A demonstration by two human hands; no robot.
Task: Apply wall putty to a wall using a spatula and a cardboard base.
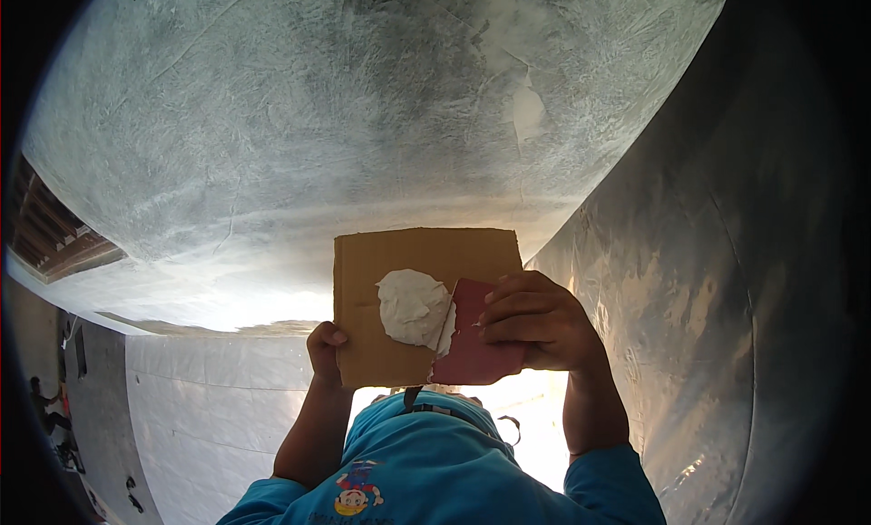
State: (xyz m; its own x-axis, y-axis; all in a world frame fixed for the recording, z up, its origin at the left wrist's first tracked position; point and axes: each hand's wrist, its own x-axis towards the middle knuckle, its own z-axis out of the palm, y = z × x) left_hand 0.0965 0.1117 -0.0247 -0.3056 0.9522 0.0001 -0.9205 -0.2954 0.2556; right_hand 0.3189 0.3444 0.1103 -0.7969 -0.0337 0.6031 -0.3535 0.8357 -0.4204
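A square piece of brown cardboard (pixel 367 253) is held up in front of my chest. My left hand (pixel 327 351) grips its left edge, with the thumb over the front. On the middle of the cardboard sits a lump of white putty (pixel 413 305), thick and uneven. My right hand (pixel 542 323) is closed on a flat dark red spreader (pixel 467 343), fingers laid across its face. The spreader's left edge touches the putty's right side, and some white paste lies along that edge. The spreader covers the cardboard's lower right part.
A grey, patchily plastered surface (pixel 336 107) spreads overhead and ahead. To the right rises a dark grey wall (pixel 689 280) with a seam. A wooden slatted opening (pixel 59 225) shows at far left. Below it, a small distant person (pixel 45 402) is partly visible.
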